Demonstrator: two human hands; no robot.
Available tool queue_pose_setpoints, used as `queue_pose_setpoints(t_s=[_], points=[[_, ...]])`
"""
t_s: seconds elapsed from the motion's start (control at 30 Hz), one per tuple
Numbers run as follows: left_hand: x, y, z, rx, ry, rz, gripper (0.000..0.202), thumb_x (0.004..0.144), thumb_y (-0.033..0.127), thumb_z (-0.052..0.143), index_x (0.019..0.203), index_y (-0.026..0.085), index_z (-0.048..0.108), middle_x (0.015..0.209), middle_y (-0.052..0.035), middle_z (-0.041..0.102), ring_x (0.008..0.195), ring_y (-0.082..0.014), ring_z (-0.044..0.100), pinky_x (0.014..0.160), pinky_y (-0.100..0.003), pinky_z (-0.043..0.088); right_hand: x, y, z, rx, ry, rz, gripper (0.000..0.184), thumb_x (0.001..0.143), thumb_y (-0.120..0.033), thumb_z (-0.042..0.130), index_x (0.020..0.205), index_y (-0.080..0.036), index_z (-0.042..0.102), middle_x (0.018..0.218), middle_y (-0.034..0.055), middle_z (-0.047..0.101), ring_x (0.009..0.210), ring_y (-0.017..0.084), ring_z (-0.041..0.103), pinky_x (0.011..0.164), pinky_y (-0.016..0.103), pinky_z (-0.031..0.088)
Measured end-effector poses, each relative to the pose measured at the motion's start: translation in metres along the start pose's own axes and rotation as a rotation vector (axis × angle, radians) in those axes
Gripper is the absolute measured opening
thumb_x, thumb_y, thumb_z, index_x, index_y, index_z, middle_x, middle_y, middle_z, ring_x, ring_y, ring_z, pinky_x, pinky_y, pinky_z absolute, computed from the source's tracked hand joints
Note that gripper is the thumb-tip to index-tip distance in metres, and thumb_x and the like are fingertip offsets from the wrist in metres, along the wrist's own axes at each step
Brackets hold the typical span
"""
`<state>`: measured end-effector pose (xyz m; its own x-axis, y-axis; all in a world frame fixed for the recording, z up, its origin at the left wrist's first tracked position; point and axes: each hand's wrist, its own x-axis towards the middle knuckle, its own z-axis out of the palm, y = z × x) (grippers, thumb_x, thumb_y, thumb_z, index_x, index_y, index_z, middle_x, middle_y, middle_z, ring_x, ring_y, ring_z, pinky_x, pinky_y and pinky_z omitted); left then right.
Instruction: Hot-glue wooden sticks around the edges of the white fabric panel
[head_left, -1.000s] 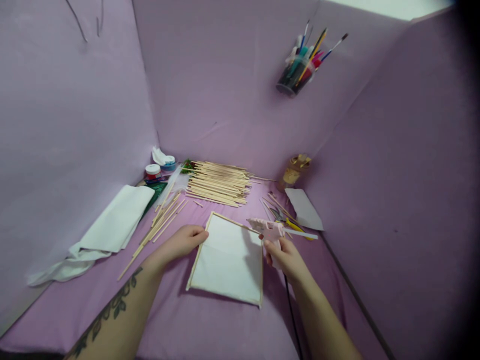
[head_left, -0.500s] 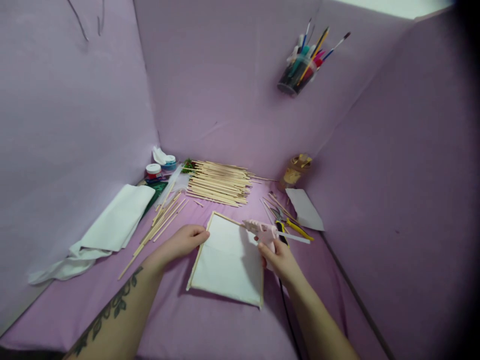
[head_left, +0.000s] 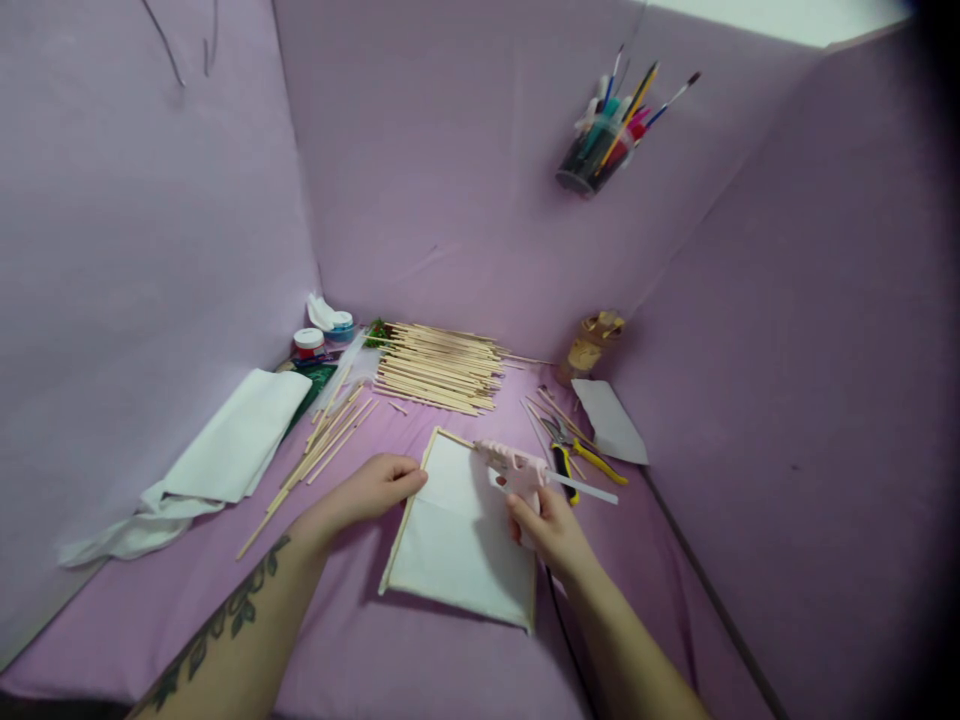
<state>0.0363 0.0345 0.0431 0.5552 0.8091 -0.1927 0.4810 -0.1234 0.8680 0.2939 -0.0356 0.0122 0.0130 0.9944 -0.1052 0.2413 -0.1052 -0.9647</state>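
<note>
Pinched at its upper left edge by my left hand (head_left: pixel 390 482) is a white panel (head_left: pixel 454 540) framed with thin wooden sticks. It is tilted a little above the purple cloth. My right hand (head_left: pixel 547 525) is wrapped round the handle of a pale pink hot glue gun (head_left: pixel 517 468), with a white glue stick (head_left: pixel 585 488) poking out of its back. The gun's nozzle is at the panel's top stick (head_left: pixel 456 438); whether it touches cannot be made out. Part of the panel's right side is hidden behind the gun and my right hand.
Behind the panel lies a pile of wooden sticks (head_left: pixel 439 370); several loose sticks (head_left: pixel 322 445) lie left, beside folded white cloth (head_left: pixel 225 440). Yellow-handled pliers (head_left: pixel 592 460), a white sheet (head_left: pixel 611 420) and a jar (head_left: pixel 589 345) are right. A pen cup (head_left: pixel 596 150) hangs on the wall.
The glue gun has shifted slightly left along the panel's top stick. The panel has moved a little right and toward me, with my left hand still on its edge.
</note>
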Motion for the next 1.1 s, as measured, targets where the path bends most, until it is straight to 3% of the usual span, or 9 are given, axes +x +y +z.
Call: queue_pose_setpoints(t_s=[0.37,0.6,0.8,1.1], points=[[0.0,0.0,0.004,0.004,-0.011,0.014,0.037,0.081,0.047,0.044,0.059,0.02,0.034,0.061,0.0046,0.03,0.058,-0.0102,0.029,0.054,-0.027,0.022,-0.006,-0.01,0.008,0.071,-0.039,0.035,0.055,0.072,-0.064,0.061,0.098,-0.015,0.063,0.051,-0.0001,0.055,0.047,0.015,0.049,0.048,0.026,0.038],[-0.001,0.003,0.004,0.02,-0.009,0.03,0.036,0.08,0.045,0.044,0.057,0.019,0.035,0.06,0.0045,0.029,0.058,-0.0104,0.029,0.054,-0.027,0.022,-0.009,-0.015,0.006,0.122,0.114,0.049,0.053,0.074,-0.059,0.062,0.101,-0.014,0.064,0.048,-0.0013,0.055,0.045,0.013,0.047,0.046,0.025,0.037],[-0.002,0.003,0.005,0.033,-0.03,0.04,0.037,0.082,0.047,0.043,0.059,0.019,0.035,0.061,0.0048,0.029,0.059,-0.0099,0.028,0.054,-0.026,0.022,-0.007,-0.013,0.009,0.137,0.002,0.048,0.054,0.072,-0.062,0.062,0.099,-0.014,0.062,0.048,-0.0018,0.055,0.044,0.012,0.047,0.045,0.024,0.037],[-0.002,0.006,0.005,0.047,-0.036,0.037,0.038,0.082,0.048,0.042,0.059,0.019,0.036,0.061,0.005,0.03,0.058,-0.0098,0.03,0.054,-0.025,0.023,-0.006,-0.016,0.013,0.167,-0.034,0.027,0.055,0.073,-0.062,0.062,0.1,-0.014,0.06,0.047,-0.0026,0.055,0.043,0.012,0.046,0.044,0.024,0.037]])
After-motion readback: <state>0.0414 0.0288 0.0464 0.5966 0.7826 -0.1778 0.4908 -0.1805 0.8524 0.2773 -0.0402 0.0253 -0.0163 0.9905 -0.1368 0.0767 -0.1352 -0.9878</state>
